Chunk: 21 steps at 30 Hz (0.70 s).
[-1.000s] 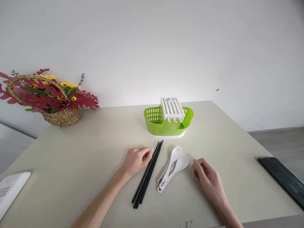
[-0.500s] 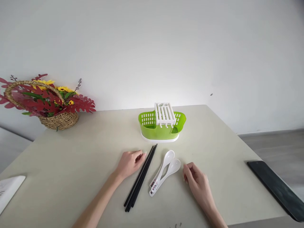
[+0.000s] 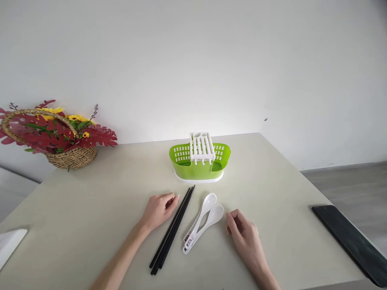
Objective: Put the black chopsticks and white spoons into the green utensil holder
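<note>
My left hand (image 3: 159, 209) rests on the beige table (image 3: 90, 209), its fingers loosely curled with nothing in them. Its fingertips lie right beside a bundle of black chopsticks (image 3: 171, 230). To the right of the chopsticks, two white spoons (image 3: 202, 221) lie nested, bowls pointing away from me. My right hand (image 3: 243, 235) rests just right of the spoons without touching them, fingers curled in and holding nothing. A green cutlery holder (image 3: 199, 163) with a white slotted insert stands behind the utensils.
A wicker basket of red leaves and yellow flowers (image 3: 57, 135) sits at the back left by the wall. A black tablet-like slab (image 3: 350, 241) lies at the table's right edge. A white object (image 3: 9, 245) lies at the left edge.
The view has drifted, so everything sits further left in the picture. Both hands keep their places beside the chopsticks and spoons.
</note>
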Available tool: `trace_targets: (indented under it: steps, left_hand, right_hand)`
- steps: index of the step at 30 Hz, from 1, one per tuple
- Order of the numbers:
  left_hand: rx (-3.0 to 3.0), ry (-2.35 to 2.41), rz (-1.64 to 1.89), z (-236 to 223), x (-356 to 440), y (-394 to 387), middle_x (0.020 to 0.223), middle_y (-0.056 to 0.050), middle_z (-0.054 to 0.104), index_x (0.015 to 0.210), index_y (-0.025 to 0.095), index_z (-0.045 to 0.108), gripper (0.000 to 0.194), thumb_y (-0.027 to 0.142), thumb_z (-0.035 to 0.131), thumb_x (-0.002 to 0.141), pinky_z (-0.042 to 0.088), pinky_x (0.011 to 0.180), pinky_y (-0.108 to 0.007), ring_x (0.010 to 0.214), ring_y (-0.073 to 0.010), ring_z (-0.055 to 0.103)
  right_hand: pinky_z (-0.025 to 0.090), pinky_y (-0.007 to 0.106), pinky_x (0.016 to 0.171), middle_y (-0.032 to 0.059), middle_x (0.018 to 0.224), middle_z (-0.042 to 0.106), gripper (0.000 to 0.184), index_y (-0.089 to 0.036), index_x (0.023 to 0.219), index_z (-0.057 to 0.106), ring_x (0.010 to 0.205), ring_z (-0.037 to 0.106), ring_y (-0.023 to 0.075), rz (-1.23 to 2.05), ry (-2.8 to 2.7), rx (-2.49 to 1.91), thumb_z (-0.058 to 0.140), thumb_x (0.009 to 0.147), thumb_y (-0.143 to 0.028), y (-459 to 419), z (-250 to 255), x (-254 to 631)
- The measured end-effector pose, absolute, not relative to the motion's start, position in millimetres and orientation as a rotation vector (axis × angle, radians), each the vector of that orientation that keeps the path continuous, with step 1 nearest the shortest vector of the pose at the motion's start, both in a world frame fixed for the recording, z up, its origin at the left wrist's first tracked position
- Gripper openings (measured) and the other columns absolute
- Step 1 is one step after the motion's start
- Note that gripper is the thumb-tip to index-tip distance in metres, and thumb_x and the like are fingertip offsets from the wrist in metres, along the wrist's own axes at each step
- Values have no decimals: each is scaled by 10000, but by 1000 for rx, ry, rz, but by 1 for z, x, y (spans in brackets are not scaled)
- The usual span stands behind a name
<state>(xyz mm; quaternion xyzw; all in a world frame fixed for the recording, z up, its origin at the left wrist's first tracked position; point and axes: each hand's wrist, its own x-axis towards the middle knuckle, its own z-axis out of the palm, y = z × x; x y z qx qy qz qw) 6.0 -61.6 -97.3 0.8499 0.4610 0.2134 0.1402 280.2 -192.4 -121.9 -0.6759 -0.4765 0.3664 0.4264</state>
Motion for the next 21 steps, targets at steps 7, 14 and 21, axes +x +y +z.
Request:
trace_targets:
  steps: [7, 14, 21]
  left_hand:
    - [2510, 1298, 617, -99, 5, -63, 553, 69, 364, 651, 204, 394, 416, 334, 479, 1036, 261, 553, -248, 515, -100, 280]
    - [2521, 1266, 633, -98, 2, -67, 559, 68, 377, 667, 204, 379, 402, 307, 470, 1044, 264, 551, -255, 512, -96, 302]
    - [2477, 1267, 591, -98, 1, -65, 568, 66, 398, 671, 206, 374, 404, 312, 456, 1052, 280, 552, -255, 518, -94, 329]
  right_hand:
    - [330, 259, 574, -42, 631, 429, 481, -237, 721, 487, 593, 372, 137, 855, -1115, -1697, 482, 985, -639, -192, -112, 269]
    - [347, 259, 564, -37, 619, 443, 493, -241, 709, 488, 586, 393, 145, 837, -1120, -1724, 475, 977, -654, -193, -110, 267]
    - [366, 255, 539, -22, 617, 448, 501, -242, 690, 496, 576, 395, 149, 821, -1131, -1734, 487, 972, -657, -192, -110, 266]
